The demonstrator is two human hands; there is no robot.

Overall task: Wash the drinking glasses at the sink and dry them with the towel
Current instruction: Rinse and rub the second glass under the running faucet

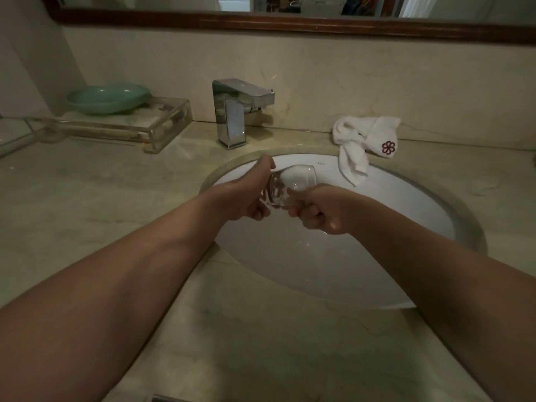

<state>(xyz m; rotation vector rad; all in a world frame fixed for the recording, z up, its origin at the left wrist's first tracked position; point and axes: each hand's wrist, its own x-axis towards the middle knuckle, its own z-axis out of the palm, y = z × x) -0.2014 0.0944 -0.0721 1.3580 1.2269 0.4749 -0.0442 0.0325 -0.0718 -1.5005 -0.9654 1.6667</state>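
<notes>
the left hand (249, 195) and the right hand (316, 211) were close together, both gripping one clear drinking glass (291, 182) with curled fingers. the glass lay tilted on its side between them, held above the white sink (377, 271). behind the basin stood a chrome faucet (232, 111). a white towel (362, 140) sat on the counter (87, 198), one end drooping over the sink's rim. to the left, a green dish (107, 98) rested on a clear tray (130, 124).
</notes>
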